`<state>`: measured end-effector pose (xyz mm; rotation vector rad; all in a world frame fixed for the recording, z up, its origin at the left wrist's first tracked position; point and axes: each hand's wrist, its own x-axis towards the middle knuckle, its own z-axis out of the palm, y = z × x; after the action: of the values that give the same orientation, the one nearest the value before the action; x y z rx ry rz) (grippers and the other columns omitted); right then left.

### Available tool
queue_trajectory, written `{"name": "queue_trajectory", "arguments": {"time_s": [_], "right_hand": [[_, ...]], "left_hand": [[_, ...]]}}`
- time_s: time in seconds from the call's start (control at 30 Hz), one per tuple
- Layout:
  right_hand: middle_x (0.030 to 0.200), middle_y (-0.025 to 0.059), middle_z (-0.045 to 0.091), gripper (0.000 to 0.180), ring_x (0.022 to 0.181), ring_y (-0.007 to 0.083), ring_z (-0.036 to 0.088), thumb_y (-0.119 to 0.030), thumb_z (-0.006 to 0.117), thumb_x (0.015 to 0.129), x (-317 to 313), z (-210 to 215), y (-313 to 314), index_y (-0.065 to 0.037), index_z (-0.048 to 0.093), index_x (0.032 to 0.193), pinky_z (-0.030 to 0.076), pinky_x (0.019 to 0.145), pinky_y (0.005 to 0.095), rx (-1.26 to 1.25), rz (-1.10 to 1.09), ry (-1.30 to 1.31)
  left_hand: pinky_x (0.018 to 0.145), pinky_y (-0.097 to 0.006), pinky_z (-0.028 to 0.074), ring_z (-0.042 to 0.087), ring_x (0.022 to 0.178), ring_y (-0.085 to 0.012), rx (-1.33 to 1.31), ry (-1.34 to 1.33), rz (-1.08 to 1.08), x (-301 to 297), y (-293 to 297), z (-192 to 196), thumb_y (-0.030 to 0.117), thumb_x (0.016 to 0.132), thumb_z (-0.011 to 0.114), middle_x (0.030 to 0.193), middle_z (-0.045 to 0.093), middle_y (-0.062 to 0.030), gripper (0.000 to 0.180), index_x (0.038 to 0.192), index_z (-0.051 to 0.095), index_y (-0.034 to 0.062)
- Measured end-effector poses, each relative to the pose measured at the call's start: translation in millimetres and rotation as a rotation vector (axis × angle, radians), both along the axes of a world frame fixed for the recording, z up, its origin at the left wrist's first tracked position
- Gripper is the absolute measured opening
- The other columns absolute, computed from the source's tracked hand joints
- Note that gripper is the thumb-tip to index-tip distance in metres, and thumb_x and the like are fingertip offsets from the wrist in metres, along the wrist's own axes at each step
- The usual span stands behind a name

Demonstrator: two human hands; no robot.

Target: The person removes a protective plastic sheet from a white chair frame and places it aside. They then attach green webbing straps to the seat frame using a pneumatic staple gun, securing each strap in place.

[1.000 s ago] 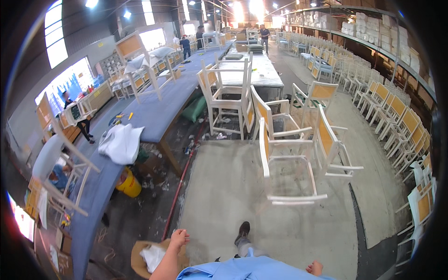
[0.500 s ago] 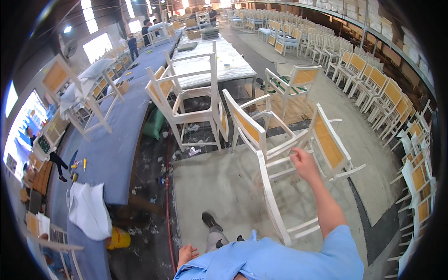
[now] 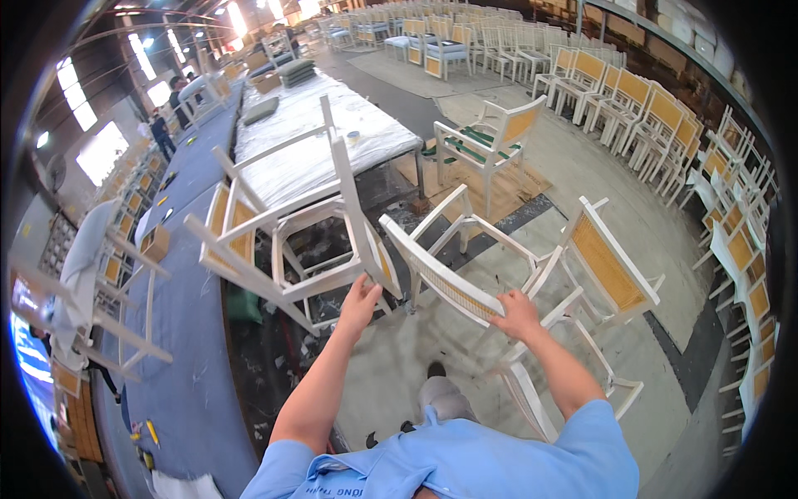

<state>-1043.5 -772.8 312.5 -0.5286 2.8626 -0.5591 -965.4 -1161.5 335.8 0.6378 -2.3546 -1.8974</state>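
Note:
A white wooden chair frame with a woven cane back [image 3: 440, 270] is in front of me. My right hand [image 3: 517, 316] is closed on the near end of its backrest. Farther left, another white chair frame [image 3: 320, 287] with an open seat ring stands tilted beside the long table. My left hand [image 3: 359, 306] is by the lower end of that frame, fingers partly apart; whether they touch the wood is unclear. Close by on the right is a third white chair with a tan cane back [image 3: 608, 264], partly overlapping the held chair.
An armchair with green straps [image 3: 490, 145] stands on cardboard ahead. A plastic-covered table [image 3: 374, 133] and a blue-covered bench [image 3: 195, 333] run along the left. Rows of chairs [image 3: 648, 116] line the right. People [image 3: 162, 133] are far off at left.
My left hand has risen from my side to the left chair frame. My right hand has shifted onto the middle chair's backrest, and that chair has turned. The view has swung right.

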Motion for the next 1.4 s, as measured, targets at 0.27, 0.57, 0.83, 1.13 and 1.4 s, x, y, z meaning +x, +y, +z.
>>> {"name": "queue_trajectory", "arguments": {"time_s": [0.27, 0.57, 0.83, 1.13, 1.4], "right_hand": [[0.111, 0.0163, 0.068, 0.054, 0.106, 0.0398, 0.064, -0.019, 0.084, 0.074, -20, -35, -23, -0.009, 0.068, 0.124, 0.053, 0.090, 0.0476, -0.329, -0.048, 0.100], [0.116, 0.0133, 0.065, 0.059, 0.110, 0.0379, 0.060, -0.016, 0.084, 0.072, -67, -29, -65, -0.010, 0.067, 0.128, 0.044, 0.095, 0.0503, -0.204, -0.118, 0.175], [0.124, 0.0194, 0.061, 0.070, 0.117, 0.0421, 0.057, -0.015, 0.082, 0.076, -95, -37, -108, -0.005, 0.057, 0.140, 0.044, 0.101, 0.0512, -0.204, -0.047, 0.069], [0.118, 0.0188, 0.066, 0.039, 0.114, 0.0319, 0.063, -0.023, 0.058, 0.104, -139, 14, -247, 0.003, 0.060, 0.133, 0.048, 0.101, 0.0417, -0.726, -0.018, -0.176], [0.112, 0.0030, 0.068, 0.039, 0.101, 0.0124, 0.064, -0.039, 0.058, 0.108, -262, -139, -438, -0.005, 0.065, 0.127, 0.050, 0.091, 0.0305, -1.093, -0.339, -0.626]], "left_hand": [[0.119, -0.042, 0.036, 0.044, 0.144, -0.0370, 0.111, 0.009, 0.361, -252, -8, -48, 0.040, 0.084, 0.085, 0.157, 0.042, -0.0267, 0.105, 0.159, 0.026, -0.0035], [0.114, -0.048, 0.042, 0.057, 0.131, -0.0465, -0.118, -0.405, 0.351, -375, 7, -66, 0.031, 0.092, 0.065, 0.144, 0.056, -0.0313, 0.090, 0.162, 0.016, 0.0040], [0.115, -0.047, 0.043, 0.054, 0.137, -0.0448, -0.138, -0.167, 0.005, -350, -56, -70, 0.043, 0.095, 0.066, 0.152, 0.049, -0.0306, 0.100, 0.165, 0.007, 0.0044], [0.079, -0.032, 0.057, 0.070, 0.090, -0.0155, 0.168, -0.461, 0.021, -51, -183, -102, 0.030, 0.099, 0.071, 0.110, 0.075, -0.0102, 0.054, 0.144, 0.059, 0.0038], [0.099, -0.034, 0.050, 0.062, 0.113, -0.0187, 0.015, -0.061, 0.833, 41, -359, -22, 0.007, 0.096, 0.070, 0.131, 0.064, -0.0126, 0.068, 0.157, 0.038, 0.0046]]}}
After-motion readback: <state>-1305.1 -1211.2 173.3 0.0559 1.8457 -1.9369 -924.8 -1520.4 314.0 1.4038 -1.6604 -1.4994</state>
